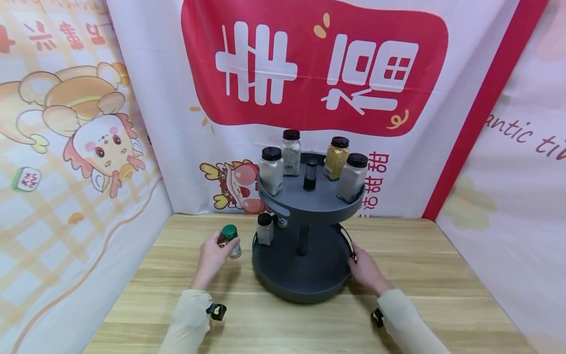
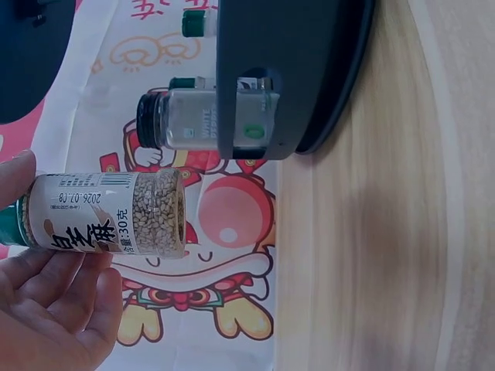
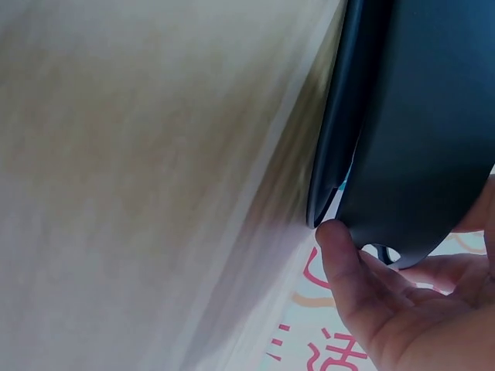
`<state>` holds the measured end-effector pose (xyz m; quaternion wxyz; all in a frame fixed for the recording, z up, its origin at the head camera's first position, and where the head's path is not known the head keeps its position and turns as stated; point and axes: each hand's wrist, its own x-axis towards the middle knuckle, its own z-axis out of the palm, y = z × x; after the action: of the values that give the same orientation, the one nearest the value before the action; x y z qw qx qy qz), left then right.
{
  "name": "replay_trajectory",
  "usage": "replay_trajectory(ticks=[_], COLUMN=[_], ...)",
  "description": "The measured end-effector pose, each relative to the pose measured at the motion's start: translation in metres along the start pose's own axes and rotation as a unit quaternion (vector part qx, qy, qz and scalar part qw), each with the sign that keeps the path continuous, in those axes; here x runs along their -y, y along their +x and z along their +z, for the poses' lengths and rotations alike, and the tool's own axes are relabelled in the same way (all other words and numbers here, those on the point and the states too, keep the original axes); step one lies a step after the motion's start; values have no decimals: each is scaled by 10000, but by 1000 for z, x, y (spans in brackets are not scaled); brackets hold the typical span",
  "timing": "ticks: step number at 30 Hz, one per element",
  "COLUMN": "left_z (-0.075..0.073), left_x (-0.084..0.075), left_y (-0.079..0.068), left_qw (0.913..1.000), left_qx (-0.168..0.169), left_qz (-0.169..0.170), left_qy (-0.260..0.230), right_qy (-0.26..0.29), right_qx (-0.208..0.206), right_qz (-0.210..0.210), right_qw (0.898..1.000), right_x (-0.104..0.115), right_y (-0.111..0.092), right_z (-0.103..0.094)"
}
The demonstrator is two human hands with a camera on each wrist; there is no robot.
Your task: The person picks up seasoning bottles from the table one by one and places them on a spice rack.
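Observation:
My left hand (image 1: 213, 254) pinches a small clear jar of sesame seeds (image 2: 155, 212) with a green cap (image 1: 229, 231), left of a dark grey two-tier rack (image 1: 305, 295). In the left wrist view the jar's printed label faces the camera and pale seeds show through its base end. My right hand (image 1: 367, 269) grips the right side of the rack's lower tier, at the handle slot (image 3: 380, 253) in its wall. A black-capped white pepper jar (image 2: 193, 120) stands at the left of the lower tier, a smaller jar (image 1: 281, 222) partly hidden behind it.
Several black-capped jars stand on the upper tier (image 1: 309, 214), among them a yellow one (image 1: 337, 160), around a short post (image 1: 310, 174). The rack stands on a wooden table (image 1: 420, 280). Printed cloths (image 1: 159, 73) hang behind and at both sides.

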<state>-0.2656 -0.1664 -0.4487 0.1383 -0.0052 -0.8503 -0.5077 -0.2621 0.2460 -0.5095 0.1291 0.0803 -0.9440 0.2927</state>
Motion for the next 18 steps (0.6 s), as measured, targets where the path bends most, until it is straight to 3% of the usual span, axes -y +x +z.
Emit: replay_trajectory(ticks=[18], left_z=[11], left_x=[-14], left_y=[-1], left_qw=[9997], left_qx=[226], left_qz=[-9], left_qy=[-108], right_qy=[-146], right_qx=[81], right_qz=[167], right_qw=[9997], right_x=[5], right_y=[-6], right_z=[1])
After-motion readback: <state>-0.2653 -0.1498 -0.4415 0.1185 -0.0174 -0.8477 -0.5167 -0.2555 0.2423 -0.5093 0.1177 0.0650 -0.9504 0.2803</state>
